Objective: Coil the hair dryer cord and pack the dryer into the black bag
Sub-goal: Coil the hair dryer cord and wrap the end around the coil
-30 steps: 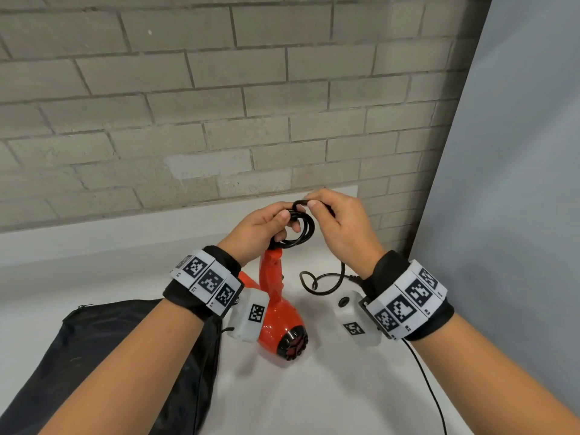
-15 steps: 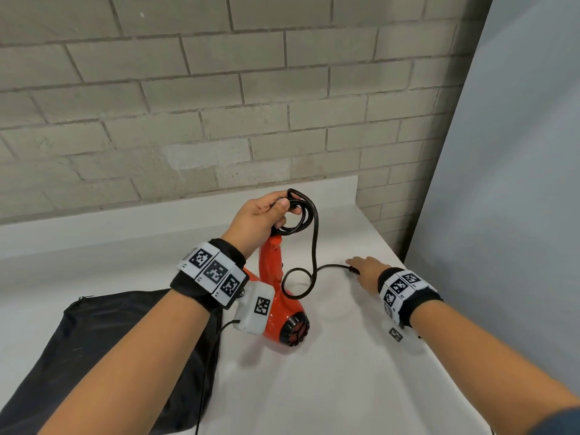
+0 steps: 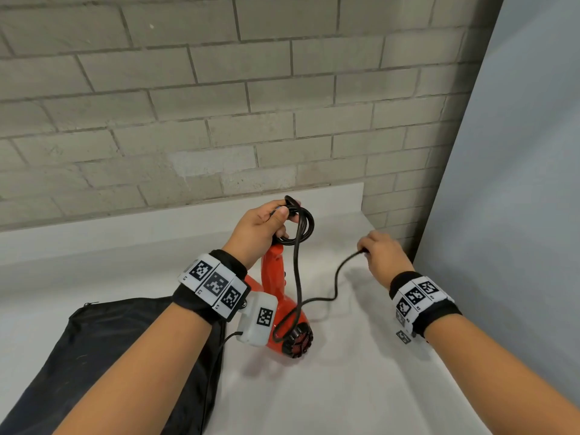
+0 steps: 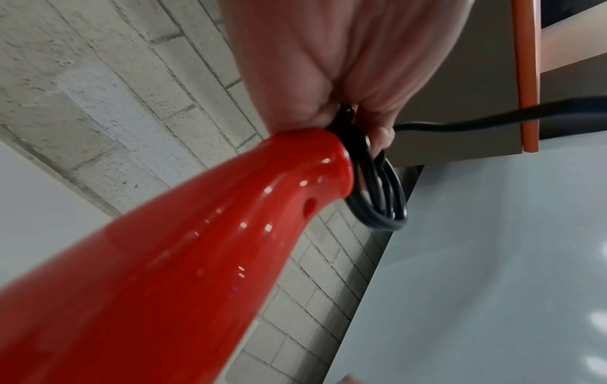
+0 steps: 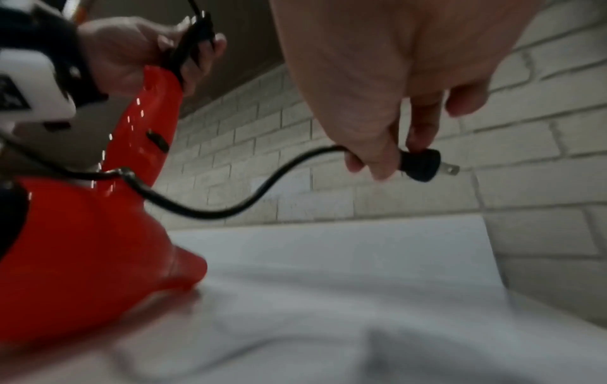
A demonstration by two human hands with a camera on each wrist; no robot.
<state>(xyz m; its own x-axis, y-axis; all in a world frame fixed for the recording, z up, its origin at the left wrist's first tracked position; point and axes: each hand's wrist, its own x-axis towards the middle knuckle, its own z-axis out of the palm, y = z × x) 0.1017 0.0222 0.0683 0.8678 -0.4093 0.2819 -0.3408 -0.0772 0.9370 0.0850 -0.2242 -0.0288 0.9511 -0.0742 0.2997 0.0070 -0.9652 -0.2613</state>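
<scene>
Two hands grip: left hand (image 3: 262, 226) coiled cord (image 3: 300, 227); right hand (image 3: 381, 257) seemingly pinching the hidden plug (image 5: 420, 163).

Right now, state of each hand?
Left hand: closed, grips the cord coil at the hair dryer handle end.
Right hand: closed, pinches the plug.

black bag (image 3: 103, 350) cut by head view's bottom-left edge, dryer (image 5: 82, 246) blurred in right wrist view

Grey brick wall (image 3: 219, 89) behind white table (image 3: 345, 387); plain grey panel (image 3: 518, 183) at right.
</scene>
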